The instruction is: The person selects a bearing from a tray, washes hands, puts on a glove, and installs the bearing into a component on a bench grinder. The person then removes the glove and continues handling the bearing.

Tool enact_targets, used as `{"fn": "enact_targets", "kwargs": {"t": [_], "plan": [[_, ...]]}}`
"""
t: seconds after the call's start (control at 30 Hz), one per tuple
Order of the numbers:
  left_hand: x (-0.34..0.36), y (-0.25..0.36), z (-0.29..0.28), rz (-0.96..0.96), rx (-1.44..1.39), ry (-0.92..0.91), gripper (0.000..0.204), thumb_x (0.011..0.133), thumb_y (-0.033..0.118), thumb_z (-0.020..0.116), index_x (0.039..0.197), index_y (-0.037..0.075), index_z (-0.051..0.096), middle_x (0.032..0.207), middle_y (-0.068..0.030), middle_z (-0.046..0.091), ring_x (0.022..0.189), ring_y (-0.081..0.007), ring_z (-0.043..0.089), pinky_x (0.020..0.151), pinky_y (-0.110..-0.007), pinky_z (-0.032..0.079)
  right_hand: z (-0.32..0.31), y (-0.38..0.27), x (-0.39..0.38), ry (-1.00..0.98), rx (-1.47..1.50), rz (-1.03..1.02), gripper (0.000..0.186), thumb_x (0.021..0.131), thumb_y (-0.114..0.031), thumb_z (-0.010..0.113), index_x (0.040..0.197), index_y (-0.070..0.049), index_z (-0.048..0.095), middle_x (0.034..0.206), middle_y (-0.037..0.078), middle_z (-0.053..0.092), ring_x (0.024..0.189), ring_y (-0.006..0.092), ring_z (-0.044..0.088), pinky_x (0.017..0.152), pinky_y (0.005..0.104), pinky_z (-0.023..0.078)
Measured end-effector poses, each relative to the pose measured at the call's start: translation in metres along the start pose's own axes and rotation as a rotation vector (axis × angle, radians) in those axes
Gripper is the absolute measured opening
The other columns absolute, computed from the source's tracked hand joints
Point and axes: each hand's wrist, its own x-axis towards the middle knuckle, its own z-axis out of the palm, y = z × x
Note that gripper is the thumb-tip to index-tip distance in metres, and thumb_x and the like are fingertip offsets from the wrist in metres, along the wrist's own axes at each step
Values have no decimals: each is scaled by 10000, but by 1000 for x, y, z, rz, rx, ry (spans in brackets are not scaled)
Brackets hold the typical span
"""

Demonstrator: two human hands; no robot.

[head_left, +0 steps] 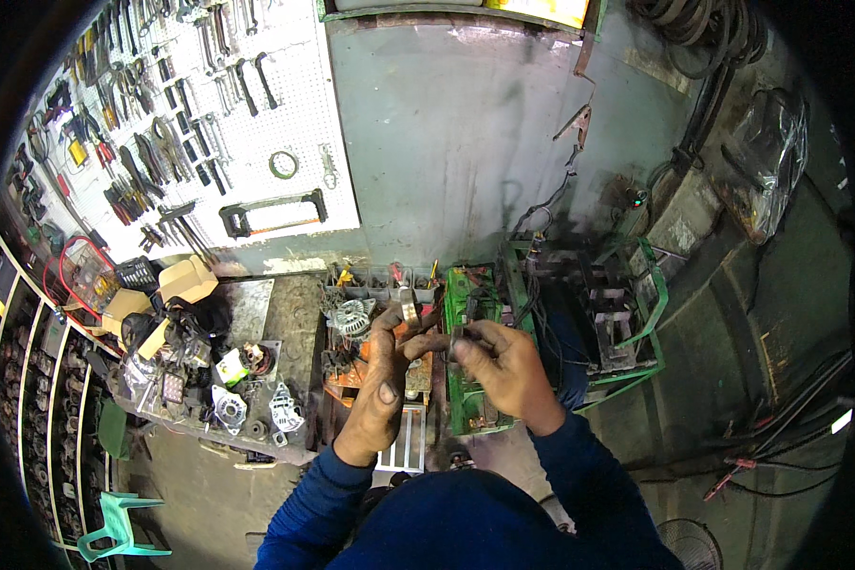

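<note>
Both of my hands are raised close together at the middle of the view, above the work benches. My left hand (382, 385) is curled, and a small shiny metal piece (408, 310) shows at its upper fingers. One left finger stretches across toward my right hand (511, 372). The right hand pinches a small dark round part (458, 340) between thumb and fingers, touching or nearly touching that left finger. Just behind the left hand sits a silver finned alternator housing (353, 318) on the bench. The exact kind of either held part is too small to tell.
On the left bench lie alternator end covers (229, 409), cardboard boxes (187, 278) and loose parts. A green metal frame (651, 347) with cables stands right. Tools hang on a white pegboard (256, 142). A turquoise plastic chair (119, 524) is at lower left.
</note>
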Motion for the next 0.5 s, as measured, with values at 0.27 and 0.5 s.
{"fn": "enact_targets", "kwargs": {"t": [0.27,0.5], "plan": [[4,-7,-6,7,-89,38,1203,803,838,588,1572,15,167,1491,-199,445,1334,-315,493,1191,-485,266,-22,4,-3,-298,-51,362,518,1059,-432,516,983,47,697,786,96,670,689,148,585,670,294,482],[9,-6,-7,23,-125,33,1092,817,809,605,1527,44,284,1485,-167,465,1349,-321,492,1186,-494,290,-23,6,-15,-119,111,-13,375,893,-270,744,1097,43,709,748,77,621,656,154,533,653,337,486]]}}
